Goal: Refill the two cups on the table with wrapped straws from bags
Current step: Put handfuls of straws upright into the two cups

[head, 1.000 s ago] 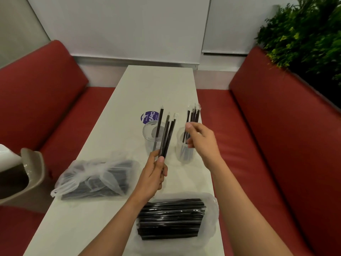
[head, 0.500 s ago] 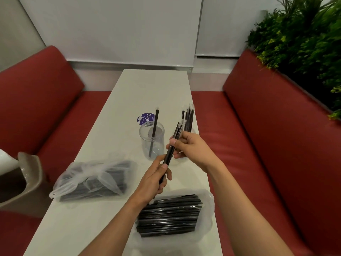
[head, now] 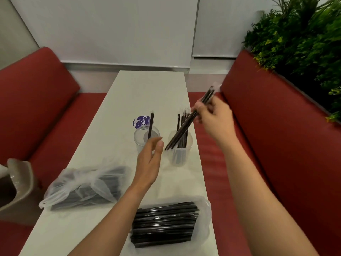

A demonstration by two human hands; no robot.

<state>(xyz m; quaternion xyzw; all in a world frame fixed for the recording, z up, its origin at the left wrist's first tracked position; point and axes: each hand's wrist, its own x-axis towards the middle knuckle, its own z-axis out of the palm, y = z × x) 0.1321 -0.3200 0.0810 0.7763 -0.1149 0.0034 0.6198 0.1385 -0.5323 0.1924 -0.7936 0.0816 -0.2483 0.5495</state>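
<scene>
Two clear plastic cups stand mid-table. The left cup [head: 140, 140] holds a single black wrapped straw [head: 151, 124]. The right cup [head: 180, 155] holds several upright straws. My right hand [head: 215, 117] pinches a small bundle of black straws [head: 186, 124], slanted with its lower end over the right cup's rim. My left hand [head: 150, 161] hovers with straight fingers just in front of the left cup and holds nothing. An open bag of straws [head: 164, 223] lies at the near edge; a second, knotted bag [head: 84, 185] lies to the left.
The white table [head: 147, 89] is narrow, with red benches on both sides. A purple round sticker [head: 140, 121] lies behind the left cup. A green plant [head: 299, 43] stands behind the right bench, and a beige chair [head: 16, 183] at the far left.
The straw bundle passed from my left hand to my right, which lifted it up and right over the right cup. My left hand opened and moved toward the left cup.
</scene>
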